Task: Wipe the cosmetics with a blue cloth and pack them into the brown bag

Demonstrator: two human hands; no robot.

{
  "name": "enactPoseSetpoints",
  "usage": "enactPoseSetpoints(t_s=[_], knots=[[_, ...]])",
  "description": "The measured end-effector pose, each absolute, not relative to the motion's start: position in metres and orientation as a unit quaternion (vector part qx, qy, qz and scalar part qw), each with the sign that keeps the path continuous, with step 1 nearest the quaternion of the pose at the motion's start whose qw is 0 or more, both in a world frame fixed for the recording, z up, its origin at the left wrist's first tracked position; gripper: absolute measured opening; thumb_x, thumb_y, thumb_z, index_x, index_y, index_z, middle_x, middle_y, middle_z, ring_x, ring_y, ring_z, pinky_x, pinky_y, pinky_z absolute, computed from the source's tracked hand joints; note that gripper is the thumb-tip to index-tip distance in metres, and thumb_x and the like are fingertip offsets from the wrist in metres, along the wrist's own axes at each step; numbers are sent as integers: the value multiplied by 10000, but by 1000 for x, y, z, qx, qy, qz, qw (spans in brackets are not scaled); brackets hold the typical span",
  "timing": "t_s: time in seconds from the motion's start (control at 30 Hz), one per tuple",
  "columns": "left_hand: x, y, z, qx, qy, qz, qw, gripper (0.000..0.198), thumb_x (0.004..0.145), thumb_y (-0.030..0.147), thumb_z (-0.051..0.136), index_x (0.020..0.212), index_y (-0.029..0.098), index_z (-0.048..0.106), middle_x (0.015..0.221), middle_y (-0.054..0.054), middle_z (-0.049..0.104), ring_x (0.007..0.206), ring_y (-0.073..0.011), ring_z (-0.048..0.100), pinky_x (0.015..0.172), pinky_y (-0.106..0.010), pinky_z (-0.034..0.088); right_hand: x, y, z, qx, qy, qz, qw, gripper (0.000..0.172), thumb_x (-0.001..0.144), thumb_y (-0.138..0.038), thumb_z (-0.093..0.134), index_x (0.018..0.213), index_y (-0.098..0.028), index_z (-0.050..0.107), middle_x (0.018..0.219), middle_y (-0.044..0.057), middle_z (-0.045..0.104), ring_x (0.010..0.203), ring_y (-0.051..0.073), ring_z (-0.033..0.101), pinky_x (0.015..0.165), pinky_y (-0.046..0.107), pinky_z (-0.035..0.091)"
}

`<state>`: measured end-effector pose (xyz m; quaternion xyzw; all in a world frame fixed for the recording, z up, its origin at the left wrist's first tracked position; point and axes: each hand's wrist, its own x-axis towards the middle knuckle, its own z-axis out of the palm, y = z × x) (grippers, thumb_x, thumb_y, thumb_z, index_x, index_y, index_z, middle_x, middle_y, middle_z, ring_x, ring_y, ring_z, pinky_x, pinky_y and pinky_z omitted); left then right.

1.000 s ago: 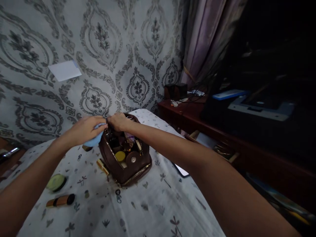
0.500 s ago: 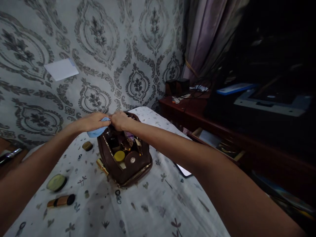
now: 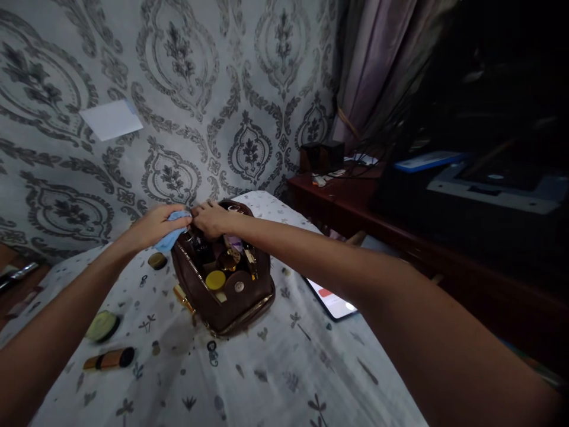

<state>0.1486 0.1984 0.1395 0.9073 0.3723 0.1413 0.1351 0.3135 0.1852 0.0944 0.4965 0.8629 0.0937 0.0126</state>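
An unzipped brown bag (image 3: 253, 296) stands on the patterned white cloth, with its snap flap folded inside. My left hand (image 3: 151, 229) is closed around a light blue cloth (image 3: 171, 234), held against the bag's far left rim. Right beside it, my right hand (image 3: 213, 219) has its fingers curled over that same rim; the fingertips are partly hidden. Inside the bag lie a round yellow lid (image 3: 216, 280), a glossy gold-brown item (image 3: 229, 259) and other small things. A gold tube (image 3: 183, 298) rests against the bag's left side.
Left of the bag lie a small round jar (image 3: 157, 261), a round green-topped container (image 3: 102, 326) and a gold-and-black tube (image 3: 109, 359). A lit phone (image 3: 335, 305) is under my right forearm. A dark red desk (image 3: 347, 198) stands to the right.
Both hands have shifted slightly left along the bag's rim, the blue cloth with them. More of the phone shows, and my right arm now covers much of the open drawer.
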Motion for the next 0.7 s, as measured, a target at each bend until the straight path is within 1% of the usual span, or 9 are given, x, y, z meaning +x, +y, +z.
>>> enactPoseSetpoints(t_s=[0.17, 0.27, 0.37, 0.47, 0.57, 0.63, 0.7], knots=[[147, 200, 136, 904, 375, 148, 145, 448, 792, 637, 515, 722, 200, 581, 677, 7, 571, 698, -193, 555, 634, -280, 419, 301, 191, 93, 529, 843, 96, 17, 367, 929, -216, 517, 1263, -105, 619, 1405, 202, 551, 1300, 339, 476, 1092, 488, 394], [147, 201, 134, 904, 377, 146, 137, 459, 817, 640, 488, 753, 197, 591, 710, -1, 592, 733, -202, 566, 652, -285, 430, 297, 198, 91, 537, 838, 97, 18, 375, 898, -214, 564, 1247, -98, 636, 1387, 215, 570, 1283, 358, 487, 1078, 502, 397], [147, 202, 134, 907, 378, 141, 120, 484, 825, 651, 462, 780, 190, 603, 767, -18, 624, 772, -216, 585, 694, -303, 452, 300, 203, 90, 539, 837, 92, 11, 422, 851, -195, 612, 1265, -114, 632, 1386, 205, 578, 1270, 357, 502, 1080, 504, 403], [150, 202, 134, 914, 366, 141, 106, 508, 834, 669, 449, 783, 189, 610, 789, -29, 634, 817, -229, 591, 726, -308, 463, 304, 205, 90, 539, 838, 83, 11, 544, 756, -163, 696, 1293, -138, 615, 1413, 177, 566, 1283, 350, 501, 1089, 491, 413], [152, 198, 137, 916, 363, 138, 96, 517, 849, 677, 445, 768, 189, 594, 773, -25, 619, 785, -216, 583, 711, -299, 459, 307, 205, 91, 537, 840, 70, 21, 653, 600, -111, 786, 1238, -153, 652, 1388, 165, 584, 1272, 369, 517, 1081, 498, 433], [153, 195, 141, 918, 367, 123, 93, 533, 854, 692, 442, 777, 188, 598, 789, -32, 625, 787, -219, 588, 704, -298, 464, 308, 204, 91, 534, 843, 64, 21, 659, 528, -81, 808, 1170, -162, 691, 1332, 162, 621, 1264, 391, 529, 1075, 516, 444], [153, 192, 148, 921, 364, 95, 102, 554, 848, 711, 453, 840, 189, 639, 863, -45, 663, 853, -240, 611, 733, -301, 488, 309, 204, 91, 525, 849, 62, 3, 626, 493, -71, 815, 1105, -168, 721, 1277, 158, 651, 1245, 401, 550, 1057, 520, 465]])
